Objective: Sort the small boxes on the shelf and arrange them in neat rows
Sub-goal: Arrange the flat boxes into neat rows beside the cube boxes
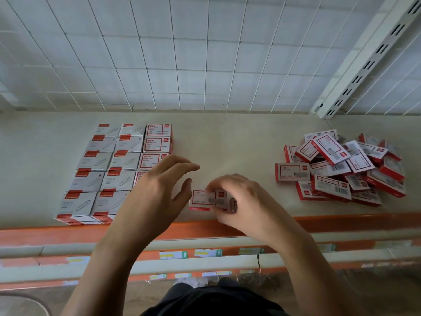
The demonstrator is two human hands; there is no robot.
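A small red-and-white box (201, 200) lies on the cream shelf (227, 142) near its front edge. My right hand (241, 201) grips this box from the right, fingers curled over its top. Just left of the box, my left hand (157, 190) hovers with fingers spread and holds nothing. On the left, paper-clip boxes (109, 169) stand in three neat rows. A loose pile of red-and-white boxes (341, 167) lies on the right.
An orange strip (68, 233) runs along the shelf's front edge, with lower shelf fronts bearing price labels (173, 254) below it. A white wire-grid back panel (182, 53) rises behind. A slotted white upright (364, 60) stands at the back right.
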